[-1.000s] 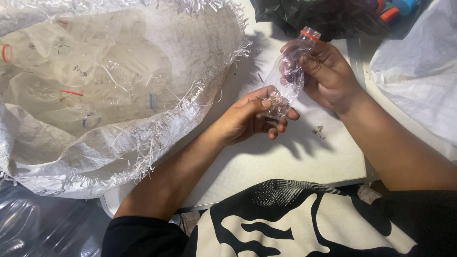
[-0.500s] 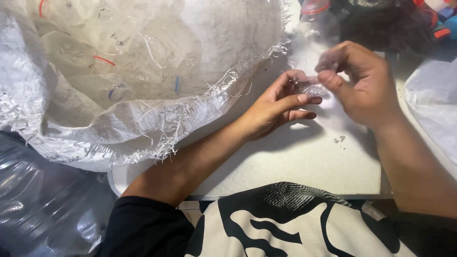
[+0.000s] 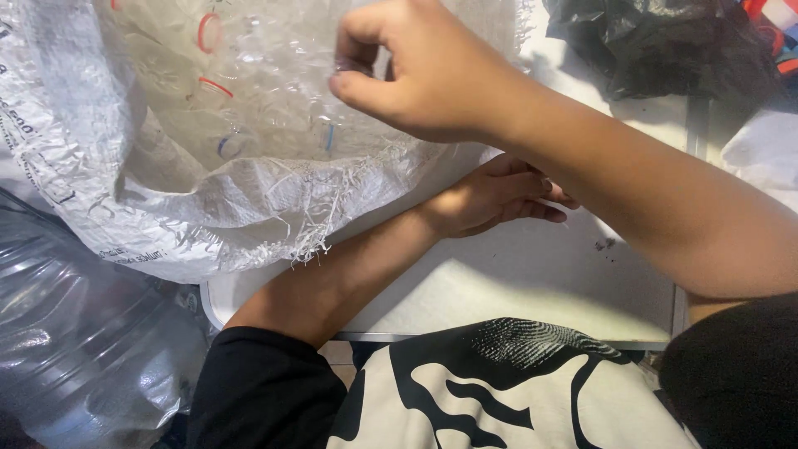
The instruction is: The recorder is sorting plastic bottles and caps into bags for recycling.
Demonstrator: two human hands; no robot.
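the right hand has crossed left, over the sack, fingers pinched, nothing visible in them. the left hand rests loosely curled on the table, under the right forearm.

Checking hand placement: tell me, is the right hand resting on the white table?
No, the right hand is raised over the open woven sack.

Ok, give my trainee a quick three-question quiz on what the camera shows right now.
1. True or false: the right hand rests flat on the table.
2. Which hand lies on the table: A left hand, B right hand?
3. What lies in the white woven sack under the right hand?

Key: 1 false, it is raised over the sack's open mouth, fingers pinched. 2 A. 3 Clear plastic bottles, some with coloured neck rings.
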